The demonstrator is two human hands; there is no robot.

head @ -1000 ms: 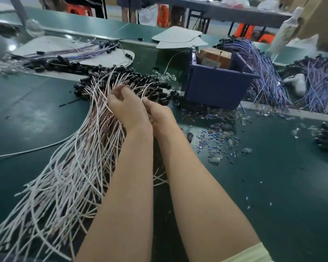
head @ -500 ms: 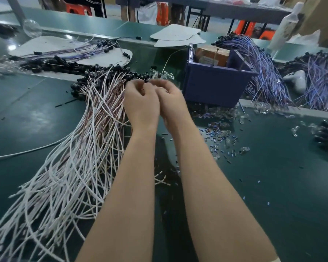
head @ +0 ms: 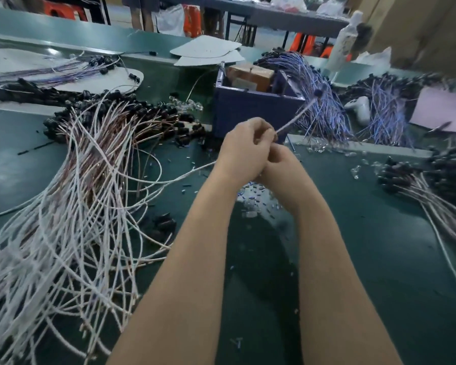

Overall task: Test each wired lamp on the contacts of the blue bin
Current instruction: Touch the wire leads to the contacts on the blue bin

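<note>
Blue, the bin [head: 250, 114] stood just beyond the left hand [head: 244, 150] and right hand [head: 281, 164], both curled together pinching one lamp wire [head: 294, 118], which slanted up-right across the bin's near right corner.

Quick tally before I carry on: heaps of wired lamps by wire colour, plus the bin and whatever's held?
White-wired heaps: 2 (left, right)
Blue-wired heaps: 3 (rear left, behind bin, far right)
Blue bin: 1
Held wired lamp: 1
Total: 7
</note>
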